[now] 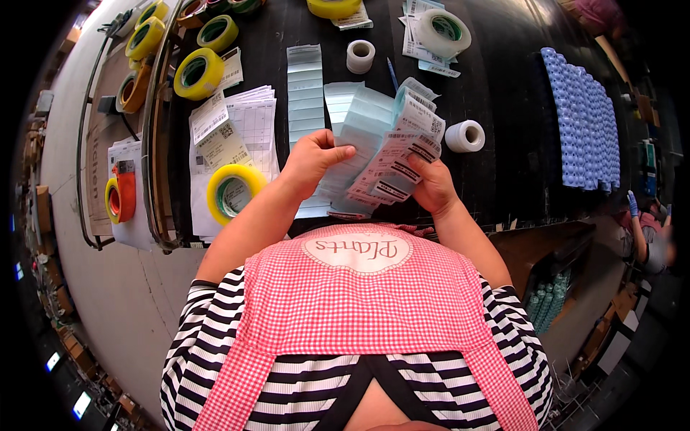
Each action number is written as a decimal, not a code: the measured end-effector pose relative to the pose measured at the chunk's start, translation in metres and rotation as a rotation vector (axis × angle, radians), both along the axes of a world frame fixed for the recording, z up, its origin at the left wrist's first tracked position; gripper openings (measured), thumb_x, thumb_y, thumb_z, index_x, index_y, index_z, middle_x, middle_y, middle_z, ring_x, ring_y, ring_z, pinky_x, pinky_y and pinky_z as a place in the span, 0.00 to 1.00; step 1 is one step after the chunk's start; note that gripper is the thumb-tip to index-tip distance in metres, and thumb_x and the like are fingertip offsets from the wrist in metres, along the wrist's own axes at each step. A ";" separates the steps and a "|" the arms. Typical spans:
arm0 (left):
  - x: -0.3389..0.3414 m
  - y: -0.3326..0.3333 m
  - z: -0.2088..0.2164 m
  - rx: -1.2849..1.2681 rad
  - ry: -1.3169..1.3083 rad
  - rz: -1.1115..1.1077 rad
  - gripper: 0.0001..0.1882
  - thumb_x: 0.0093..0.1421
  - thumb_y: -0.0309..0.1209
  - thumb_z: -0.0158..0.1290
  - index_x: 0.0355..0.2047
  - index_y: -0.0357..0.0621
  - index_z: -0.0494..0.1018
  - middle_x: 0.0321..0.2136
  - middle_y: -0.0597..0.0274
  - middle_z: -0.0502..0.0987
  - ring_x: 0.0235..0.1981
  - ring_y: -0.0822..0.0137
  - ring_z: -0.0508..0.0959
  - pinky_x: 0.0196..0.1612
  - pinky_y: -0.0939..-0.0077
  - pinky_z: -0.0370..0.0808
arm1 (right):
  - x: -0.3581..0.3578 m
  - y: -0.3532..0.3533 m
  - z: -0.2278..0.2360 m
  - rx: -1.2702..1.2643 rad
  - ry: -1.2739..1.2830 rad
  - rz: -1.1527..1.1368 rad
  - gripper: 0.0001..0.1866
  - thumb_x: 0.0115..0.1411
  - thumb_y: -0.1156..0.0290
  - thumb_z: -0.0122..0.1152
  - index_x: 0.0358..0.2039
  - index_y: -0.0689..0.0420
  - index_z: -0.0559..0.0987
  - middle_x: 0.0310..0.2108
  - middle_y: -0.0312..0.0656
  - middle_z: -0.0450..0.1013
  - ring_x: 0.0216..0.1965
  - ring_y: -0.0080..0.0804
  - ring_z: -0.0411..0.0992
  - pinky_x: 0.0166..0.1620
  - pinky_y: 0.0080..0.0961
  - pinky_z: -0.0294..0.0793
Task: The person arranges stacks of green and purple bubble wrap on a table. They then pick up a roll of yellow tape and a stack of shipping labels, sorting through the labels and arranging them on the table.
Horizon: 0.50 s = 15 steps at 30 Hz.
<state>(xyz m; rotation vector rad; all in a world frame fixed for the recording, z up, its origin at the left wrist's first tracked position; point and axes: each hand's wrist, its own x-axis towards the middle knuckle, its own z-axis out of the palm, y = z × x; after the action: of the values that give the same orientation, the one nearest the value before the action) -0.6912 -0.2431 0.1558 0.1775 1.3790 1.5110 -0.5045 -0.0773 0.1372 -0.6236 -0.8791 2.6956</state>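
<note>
Both hands are over the near edge of the black table. My left hand (pixel 310 164) is closed, thumb against fingers, on the pale blue backing strip (pixel 365 118). My right hand (pixel 433 185) grips a strip of printed labels (pixel 394 164) with barcodes, its thumb on the front. The two strips touch and overlap between my hands, partly curled and folded. Left of them, a flat length of pale blue strip (pixel 305 87) lies on the table. Beside my right hand stands a small white roll (pixel 465 136). My fingers behind the strips are hidden.
Printed sheets (pixel 253 118) and a yellow tape roll (pixel 235 194) lie at the left, with more tape rolls (pixel 199 74) beyond. A small white roll (pixel 360 56), a pen (pixel 392 73) and a clear tape roll (pixel 443 34) are farther back. Bluish-purple rolls (pixel 582 122) stand at the right.
</note>
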 end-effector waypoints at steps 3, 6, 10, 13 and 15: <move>-0.001 0.001 -0.001 0.026 -0.081 0.006 0.10 0.58 0.29 0.60 0.38 0.40 0.73 0.34 0.64 0.77 0.35 0.71 0.76 0.42 0.75 0.73 | 0.001 -0.001 -0.002 -0.003 0.009 -0.016 0.18 0.62 0.75 0.57 0.53 0.59 0.71 0.50 0.42 0.73 0.51 0.37 0.71 0.56 0.36 0.70; -0.007 -0.003 -0.011 0.019 -0.119 -0.015 0.10 0.60 0.31 0.59 0.38 0.40 0.73 0.34 0.63 0.77 0.35 0.71 0.76 0.42 0.75 0.74 | 0.004 0.001 -0.003 0.001 -0.019 -0.031 0.18 0.62 0.75 0.57 0.54 0.59 0.71 0.50 0.42 0.73 0.51 0.37 0.71 0.56 0.37 0.70; -0.008 -0.004 -0.013 0.023 -0.069 -0.046 0.11 0.62 0.33 0.56 0.39 0.39 0.74 0.35 0.61 0.78 0.35 0.71 0.77 0.40 0.77 0.74 | 0.006 0.005 -0.006 -0.021 -0.036 -0.042 0.18 0.63 0.75 0.55 0.54 0.59 0.70 0.50 0.43 0.73 0.51 0.38 0.71 0.56 0.38 0.70; -0.004 -0.003 0.001 0.013 0.039 -0.093 0.12 0.64 0.34 0.53 0.42 0.37 0.75 0.37 0.61 0.79 0.36 0.72 0.77 0.41 0.77 0.75 | 0.003 0.005 -0.004 -0.059 -0.020 -0.043 0.19 0.63 0.75 0.55 0.55 0.59 0.70 0.51 0.44 0.73 0.52 0.39 0.71 0.56 0.39 0.70; -0.006 -0.004 0.001 0.068 0.013 -0.162 0.13 0.65 0.34 0.51 0.44 0.36 0.75 0.38 0.60 0.79 0.38 0.72 0.77 0.43 0.77 0.75 | 0.002 0.004 -0.004 -0.080 -0.013 -0.040 0.19 0.63 0.75 0.55 0.55 0.59 0.69 0.51 0.45 0.72 0.52 0.39 0.71 0.57 0.40 0.70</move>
<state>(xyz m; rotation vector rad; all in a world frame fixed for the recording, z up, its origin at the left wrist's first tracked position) -0.6967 -0.2472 0.1572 0.3341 1.2924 1.4238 -0.5030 -0.0733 0.1332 -0.6694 -0.7571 2.7044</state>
